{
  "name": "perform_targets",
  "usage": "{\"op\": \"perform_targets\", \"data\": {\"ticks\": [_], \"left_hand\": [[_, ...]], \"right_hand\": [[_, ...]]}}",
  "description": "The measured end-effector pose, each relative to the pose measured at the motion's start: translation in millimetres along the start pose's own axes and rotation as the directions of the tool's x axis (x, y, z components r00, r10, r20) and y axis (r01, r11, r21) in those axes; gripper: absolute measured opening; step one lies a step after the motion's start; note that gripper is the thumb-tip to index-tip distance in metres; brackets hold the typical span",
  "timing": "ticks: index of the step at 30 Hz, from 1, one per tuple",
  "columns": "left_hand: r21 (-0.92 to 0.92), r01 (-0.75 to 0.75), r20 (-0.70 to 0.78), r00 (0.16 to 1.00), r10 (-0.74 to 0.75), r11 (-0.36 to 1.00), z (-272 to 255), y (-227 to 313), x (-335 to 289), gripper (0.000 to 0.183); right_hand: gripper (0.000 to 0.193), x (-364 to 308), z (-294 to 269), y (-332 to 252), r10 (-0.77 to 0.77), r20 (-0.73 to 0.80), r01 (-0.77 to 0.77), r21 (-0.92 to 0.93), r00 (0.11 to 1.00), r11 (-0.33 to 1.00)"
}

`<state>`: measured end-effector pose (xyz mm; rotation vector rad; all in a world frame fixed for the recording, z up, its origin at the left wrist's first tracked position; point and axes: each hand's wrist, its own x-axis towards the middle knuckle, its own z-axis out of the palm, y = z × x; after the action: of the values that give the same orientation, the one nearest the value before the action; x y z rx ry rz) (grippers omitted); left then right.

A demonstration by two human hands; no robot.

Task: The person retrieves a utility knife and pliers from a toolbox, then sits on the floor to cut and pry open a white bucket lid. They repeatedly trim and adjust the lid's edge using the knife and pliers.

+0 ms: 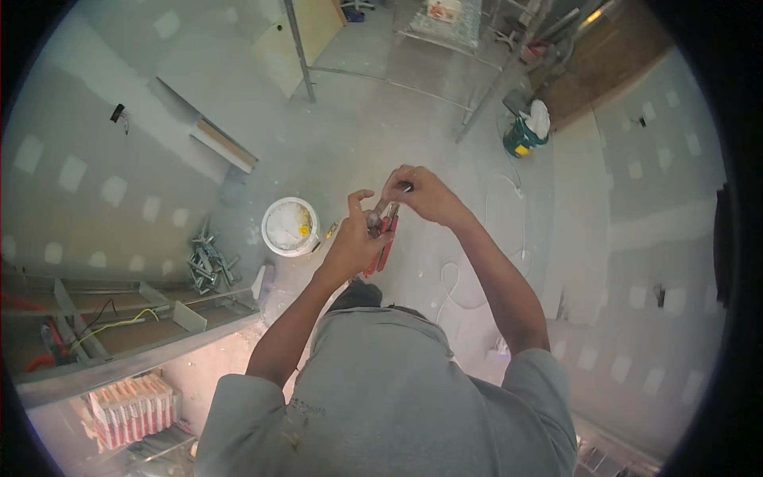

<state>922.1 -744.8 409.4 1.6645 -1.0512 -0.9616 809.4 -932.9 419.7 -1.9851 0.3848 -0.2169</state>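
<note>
My left hand (348, 248) is in front of my body at the middle of the view, closed around red-handled pliers (385, 253). The red grips hang down beside the palm, and its index finger sticks up. Just to the right and slightly farther off, my right hand (429, 197) is closed in a pinch on a small thing with a dark round end (406, 187). A pale greyish piece (378, 213) shows between the two hands, near the pliers' metal jaws. Fingers cover part of it, so I cannot tell its kind.
A white bucket (267, 238) stands on the floor to the left. Metal offcuts (208, 266) lie in a heap beside the left wall. Farther off are a metal scaffold frame (381, 79) and a green bucket (509, 145). A white cable (453, 304) trails across the floor at right.
</note>
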Motion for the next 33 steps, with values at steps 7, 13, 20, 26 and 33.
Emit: {"op": "perform_targets", "data": {"ticks": [7,13,20,26,33], "left_hand": [[-0.622,0.099,-0.160,0.955,-0.249,0.777,-59.5,-71.2,47.4,0.029],[0.169,-0.069,-0.573,0.805,0.155,0.983,-83.3,26.5,82.8,0.029],[0.619,0.240,-0.678,0.644,0.354,0.748,-47.6,42.4,154.8,0.034],[0.568,0.454,-0.820,0.387,0.423,0.686,-15.5,33.7,192.0,0.019],[-0.388,-0.398,-0.922,0.166,-0.351,0.831,8.4,91.7,196.4,0.014]], "right_hand": [[0.013,72.9,-51.9,-1.8,0.206,-0.131,-0.070,0.659,0.970,0.749],[0.014,149.7,-54.0,25.4,0.237,0.065,-0.234,0.536,0.969,0.811],[0.016,227.6,-38.9,45.5,0.153,0.297,-0.275,0.428,0.943,0.861],[0.020,250.0,-85.9,34.4,0.010,0.524,-0.243,0.377,0.852,0.894],[0.038,225.7,-176.9,22.5,-0.341,0.696,-0.221,0.583,0.632,0.781]]}}
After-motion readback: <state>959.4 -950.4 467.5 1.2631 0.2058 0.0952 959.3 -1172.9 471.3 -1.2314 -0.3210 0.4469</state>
